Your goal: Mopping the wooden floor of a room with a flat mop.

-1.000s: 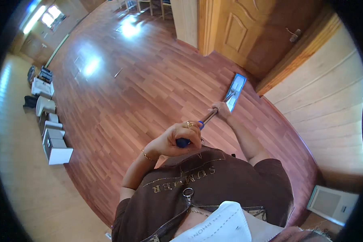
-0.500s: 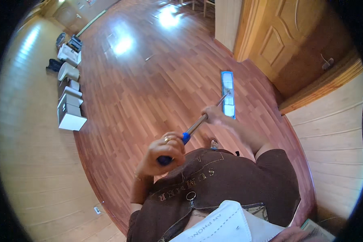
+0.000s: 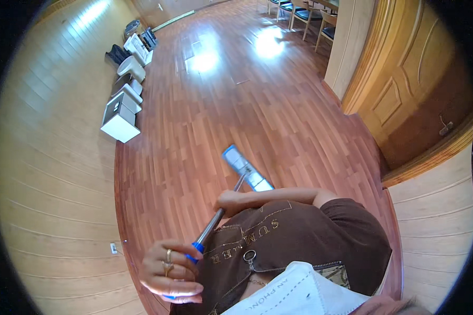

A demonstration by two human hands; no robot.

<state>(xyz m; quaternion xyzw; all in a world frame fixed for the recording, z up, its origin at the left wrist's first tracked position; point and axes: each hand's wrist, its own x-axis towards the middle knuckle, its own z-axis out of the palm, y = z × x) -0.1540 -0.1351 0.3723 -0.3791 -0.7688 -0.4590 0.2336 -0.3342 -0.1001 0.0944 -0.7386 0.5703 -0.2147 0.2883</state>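
Note:
A flat mop with a metal pole (image 3: 210,227) slants across in front of me. Its long blue-edged head (image 3: 247,169) lies on the wood floor ahead, set diagonally. My left hand (image 3: 172,270), with rings on its fingers, is wrapped round the blue grip at the pole's upper end, low and to the left. Farther down the pole, my right hand (image 3: 229,202) is closed round the metal shaft, its forearm reaching across my front. The right hand's fingers are partly hidden.
Along the left wall stand a white box-like cabinet (image 3: 122,122), a white round bin (image 3: 131,68) and other items. A wooden door (image 3: 404,100) is at the right. Several chairs (image 3: 304,18) stand at the far right. A wall socket (image 3: 113,248) sits low on the left.
The mop head has come nearer and to the left, turning from nearly upright in the picture to diagonal. Both hands have moved left and closer to me. The view has shifted too.

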